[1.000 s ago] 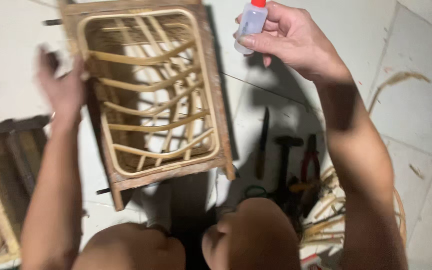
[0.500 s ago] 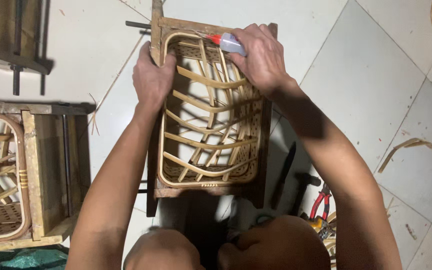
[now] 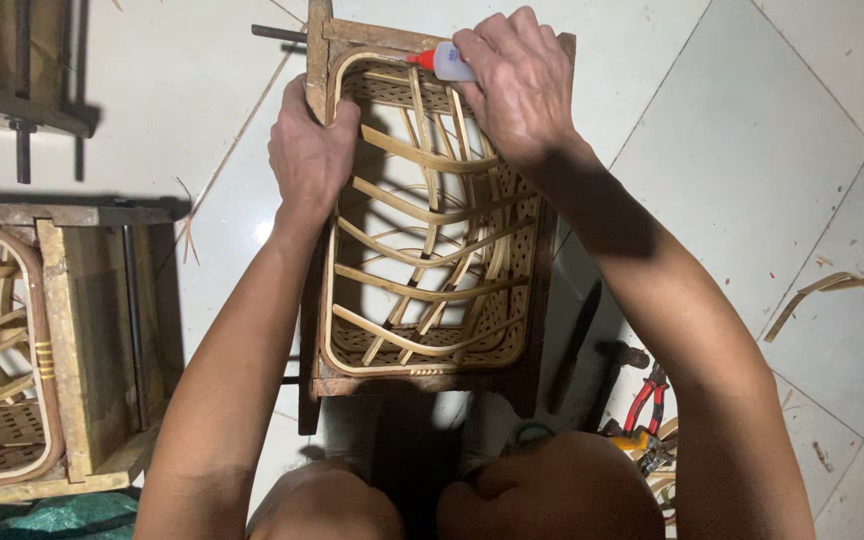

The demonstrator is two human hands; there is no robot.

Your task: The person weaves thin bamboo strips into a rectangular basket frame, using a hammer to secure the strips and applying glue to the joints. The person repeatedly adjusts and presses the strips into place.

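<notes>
Head view, seen from above:

Frame: wooden frame w/ woven rattan panel [image 3: 430,215] stands on the tiled floor [image 3: 752,150], centre of pic, between the person's knees at 6 o'clock and the top edge at 12.

Panel: curved rattan strips cross over a finer woven mesh; pale rattan border runs round the inside of the dark wood rim.

Left hand [image 3: 310,150]: clenched on the frame's left rail, approx 10 o'clock of the panel, fingers wrapped over the rim, thumb on the outer side.

Right hand [image 3: 517,80]: at 12–1 o'clock of the panel, closed round a small glue bottle [image 3: 449,63].

Bottle: white body, red nozzle pointing left (9 o'clock), tip right at the top rattan border; cannot tell if it touches.

Second frame: similar wood-and-rattan frame [image 3: 47,350] lies at 8–9 o'clock, well apart from the hands, partly cut off by the left edge.

Dark wood piece [image 3: 22,90]: at 10–11 o'clock, top-left corner.

Tools: red-handled pliers [image 3: 642,400] and a hammer [image 3: 612,365] on the floor at 4–5 o'clock, just beside the right forearm; a dark blade-like tool [image 3: 577,340] leans near the frame's right side.

Scraps: rattan offcut [image 3: 827,295] at 3–4 o'clock, well apart from the frame.
</notes>
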